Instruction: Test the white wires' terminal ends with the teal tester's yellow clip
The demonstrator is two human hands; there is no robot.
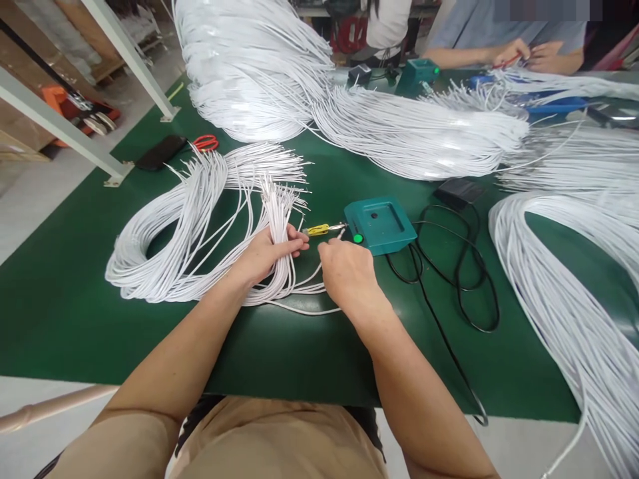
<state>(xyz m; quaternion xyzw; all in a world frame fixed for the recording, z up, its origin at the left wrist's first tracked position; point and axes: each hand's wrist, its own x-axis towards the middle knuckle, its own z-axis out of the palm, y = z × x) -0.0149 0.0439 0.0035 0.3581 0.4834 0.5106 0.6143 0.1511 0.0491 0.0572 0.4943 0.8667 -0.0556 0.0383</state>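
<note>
My left hand (272,253) is wrapped round a bundle of white cables (277,207), whose cut ends stand up above the fingers. Closed in a pinch, my right hand (348,269) holds one white cable (316,271), its tip showing just above the fingers. Beyond that tip sits a small green box (382,225) with a shallow recess and a round green button or light. A yellow-handled tool like a small screwdriver (319,229) points at the box's left side. The bundle runs back into a coil of white cables (150,266) on the left.
Large heaps of white cables (249,66) lie at the back, and more cables (559,266) hang over the right edge. Red-handled scissors (206,142) and a dark pouch (162,152) lie near a metal post. A black cord (469,266) loops right of the box. A co-worker's hands (529,56) work opposite.
</note>
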